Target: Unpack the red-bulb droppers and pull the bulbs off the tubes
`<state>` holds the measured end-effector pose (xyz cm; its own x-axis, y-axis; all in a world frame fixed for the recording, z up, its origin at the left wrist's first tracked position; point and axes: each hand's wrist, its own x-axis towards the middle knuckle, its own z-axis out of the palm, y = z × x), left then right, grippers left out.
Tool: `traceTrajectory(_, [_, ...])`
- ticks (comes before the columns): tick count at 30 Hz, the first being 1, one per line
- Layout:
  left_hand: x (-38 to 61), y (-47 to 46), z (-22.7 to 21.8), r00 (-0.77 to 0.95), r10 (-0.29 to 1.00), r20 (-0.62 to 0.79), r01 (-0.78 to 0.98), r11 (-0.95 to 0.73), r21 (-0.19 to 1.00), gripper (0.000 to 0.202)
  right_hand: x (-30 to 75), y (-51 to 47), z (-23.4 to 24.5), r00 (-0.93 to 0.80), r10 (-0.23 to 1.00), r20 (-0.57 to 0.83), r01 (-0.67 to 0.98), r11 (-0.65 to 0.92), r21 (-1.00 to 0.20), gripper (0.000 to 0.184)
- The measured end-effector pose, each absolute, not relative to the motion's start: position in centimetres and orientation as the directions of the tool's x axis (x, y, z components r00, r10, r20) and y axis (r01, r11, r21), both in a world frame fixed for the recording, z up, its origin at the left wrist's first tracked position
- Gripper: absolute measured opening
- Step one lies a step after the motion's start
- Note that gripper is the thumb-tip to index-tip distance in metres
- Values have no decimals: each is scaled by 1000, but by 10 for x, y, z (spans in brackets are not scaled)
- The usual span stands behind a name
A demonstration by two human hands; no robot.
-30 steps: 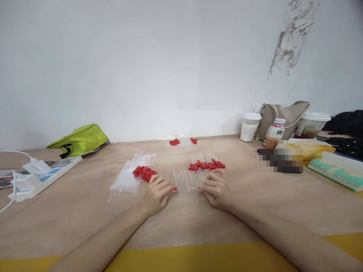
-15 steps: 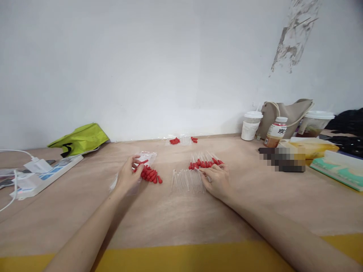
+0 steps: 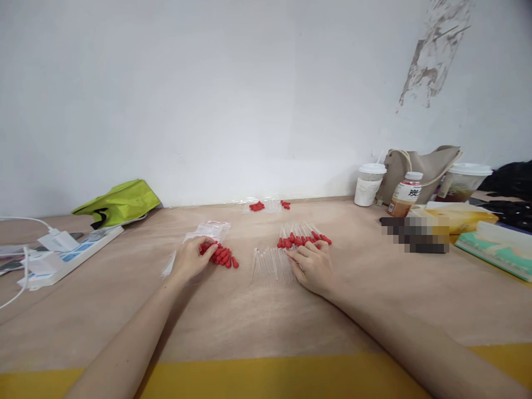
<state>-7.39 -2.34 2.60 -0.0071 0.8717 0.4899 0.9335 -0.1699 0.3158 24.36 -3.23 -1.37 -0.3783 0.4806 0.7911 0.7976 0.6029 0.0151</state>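
Observation:
My left hand [image 3: 192,257] reaches into a pile of red rubber dropper bulbs [image 3: 223,256], its fingers curled and closed on a bulb at the left edge. Clear plastic zip bags [image 3: 214,228] lie under and behind that hand. My right hand [image 3: 312,265] rests by a row of thin clear dropper tubes [image 3: 268,265], thumb and forefinger pinched at the upper end of a tube. Just beyond its knuckles is a row of droppers with red bulbs fitted [image 3: 297,240], their clear stems pointing away from me. The right fingertips partly hide what they grip.
Against the wall lies a clear bag with more red bulbs [image 3: 256,206]. A power strip [image 3: 70,260] with white chargers and a green pouch [image 3: 120,202] are at left. Cups [image 3: 368,188], a drink bottle [image 3: 405,194], a grey bag [image 3: 428,166] and a tissue pack [image 3: 494,249] stand at right.
My left hand has lowered onto the bulb pile, its fingers closing. My right hand has shifted slightly left along the tops of the clear tubes.

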Motion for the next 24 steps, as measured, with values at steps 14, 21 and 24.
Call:
traceTrajectory(14, [-64, -32, 33, -8, 671, 742, 959, -206, 196, 22, 239, -40, -10, -453, 563, 692, 774, 633, -8, 46])
traceTrajectory(21, [20, -30, 37, 356, 749, 559, 857, -500, 124, 13, 263, -25, -11, -139, 655, 743, 842, 473, -259, 29])
traceTrajectory(24, [63, -14, 36, 390, 794, 466, 854, -501, 138, 17, 281, -17, -13, -87, 671, 736, 859, 425, -286, 27])
